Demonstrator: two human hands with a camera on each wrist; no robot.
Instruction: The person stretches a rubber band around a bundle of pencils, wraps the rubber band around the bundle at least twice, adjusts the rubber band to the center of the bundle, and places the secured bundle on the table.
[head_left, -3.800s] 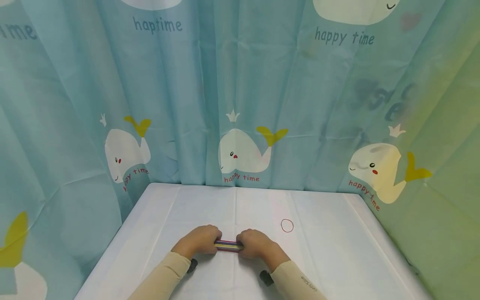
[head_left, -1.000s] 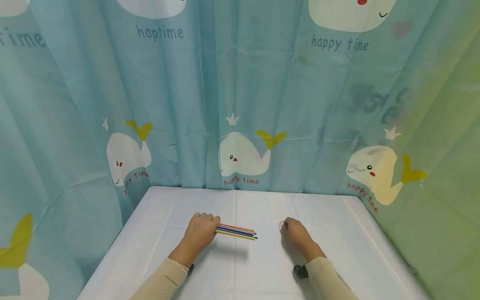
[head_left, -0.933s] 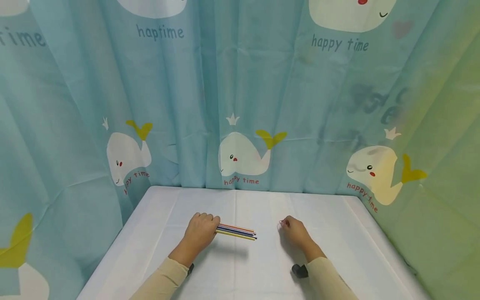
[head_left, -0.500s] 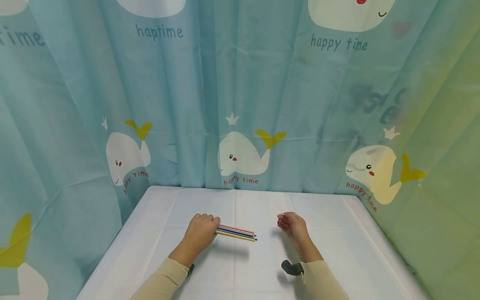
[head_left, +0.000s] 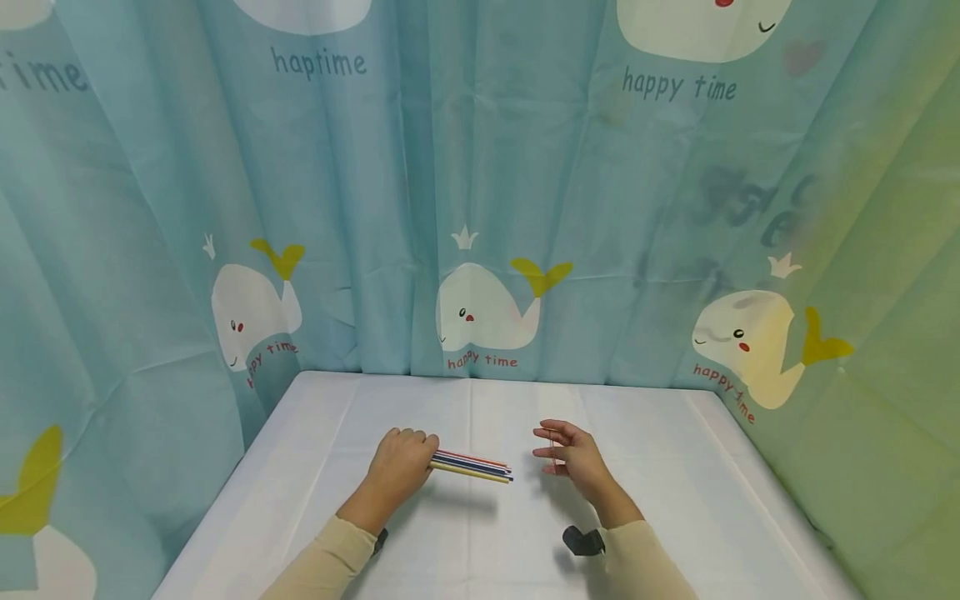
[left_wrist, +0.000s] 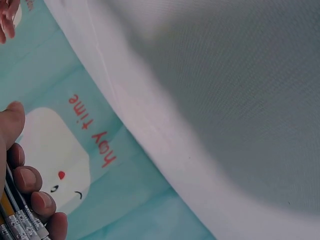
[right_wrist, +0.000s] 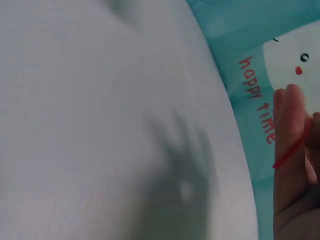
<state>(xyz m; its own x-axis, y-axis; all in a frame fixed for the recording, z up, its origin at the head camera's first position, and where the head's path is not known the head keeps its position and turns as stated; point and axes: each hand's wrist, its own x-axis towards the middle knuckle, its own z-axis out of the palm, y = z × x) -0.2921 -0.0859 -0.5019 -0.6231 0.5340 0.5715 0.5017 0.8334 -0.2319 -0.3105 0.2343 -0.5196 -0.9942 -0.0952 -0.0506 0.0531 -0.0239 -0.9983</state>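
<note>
Before me hangs a blue-green curtain [head_left: 375, 167] in vertical folds; it continues along my left and, in a yellower green, along my right; white whales [head_left: 483, 321] with yellow-green tails [head_left: 542, 285] and little white crowns [head_left: 465, 240] are printed across it; red "happy time" lettering [head_left: 497, 361] runs beneath the lower row, grey under the upper; smudgy dark marks [head_left: 731, 196] and a faint pink heart [head_left: 804, 57] show at the upper right; I face a white-covered table [head_left: 697, 500], creased lengthwise, its far edge meeting the curtain; soft shadows [head_left: 465, 500] lie on it.

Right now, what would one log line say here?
left hand: grips pencils; right hand: fingers spread, red band around them; pencils and band: apart
</note>
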